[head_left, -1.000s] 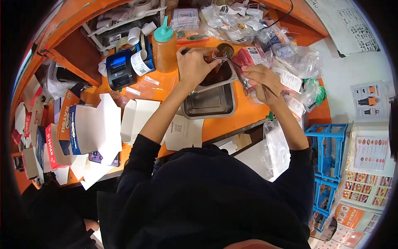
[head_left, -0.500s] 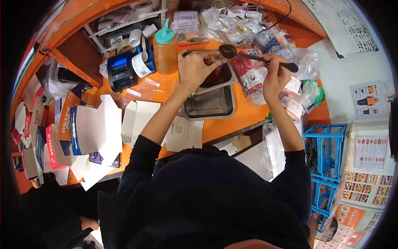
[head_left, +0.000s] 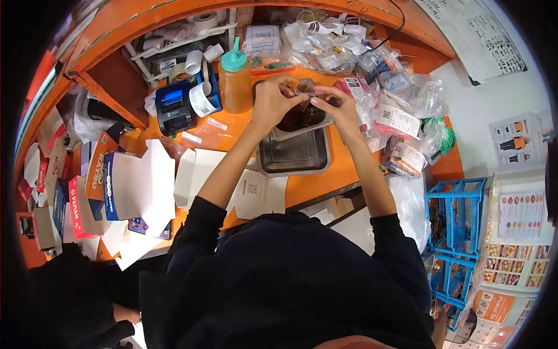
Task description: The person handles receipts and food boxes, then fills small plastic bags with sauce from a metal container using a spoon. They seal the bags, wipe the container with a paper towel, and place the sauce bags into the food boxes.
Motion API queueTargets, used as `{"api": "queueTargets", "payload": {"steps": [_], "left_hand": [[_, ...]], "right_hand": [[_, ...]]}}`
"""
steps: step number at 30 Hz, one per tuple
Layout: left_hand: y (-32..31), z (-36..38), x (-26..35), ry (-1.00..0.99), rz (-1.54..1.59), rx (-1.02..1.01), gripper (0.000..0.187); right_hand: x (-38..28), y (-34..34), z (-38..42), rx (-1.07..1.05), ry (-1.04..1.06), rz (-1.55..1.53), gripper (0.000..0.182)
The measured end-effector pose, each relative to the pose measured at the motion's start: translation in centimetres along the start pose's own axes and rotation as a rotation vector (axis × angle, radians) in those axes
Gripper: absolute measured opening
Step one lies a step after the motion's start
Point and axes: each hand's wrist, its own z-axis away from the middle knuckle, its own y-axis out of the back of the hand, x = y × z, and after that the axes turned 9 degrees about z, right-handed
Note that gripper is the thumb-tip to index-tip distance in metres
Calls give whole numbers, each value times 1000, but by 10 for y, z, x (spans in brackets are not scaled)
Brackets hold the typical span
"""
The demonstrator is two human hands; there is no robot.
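Both of my hands meet above a metal container of dark sauce. Between their fingertips is a small clear plastic cup. My left hand pinches it from the left, and my right hand has thumb and fingers pressed on its right side. No ladle shows in my right hand. Nearer to me, against the sauce container, stands an empty metal tray. A squeeze bottle with a teal cap stands left of my left hand.
A label printer sits left of the bottle. Open cardboard boxes crowd the left side. Plastic-wrapped packets lie to the right. Blue baskets stand at the lower right. Another person's hand shows at the lower left.
The dark ladle has left my right hand, which has moved left and down to the cup. My left hand stays at the cup. The view has shifted slightly.
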Motion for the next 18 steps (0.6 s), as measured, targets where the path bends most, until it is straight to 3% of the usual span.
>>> {"api": "queueTargets", "payload": {"steps": [4,6,10,12,15,18], "left_hand": [[1,-8,-13,-38,-9,-30,43],[2,-11,-15,23,197,-63,34],[10,-13,-3,74,217,-69,25],[10,-13,4,164,226,-76,23],[6,-13,0,108,149,-83,26],[2,-11,-4,64,153,-59,21]], "right_hand": [[8,-6,-13,30,59,-6,18],[11,-5,-16,108,37,-22,15],[23,4,-23,124,82,19,10],[25,7,-23,111,130,164,8],[12,11,-19,173,273,353,8],[7,11,-21,109,112,202,12]]}}
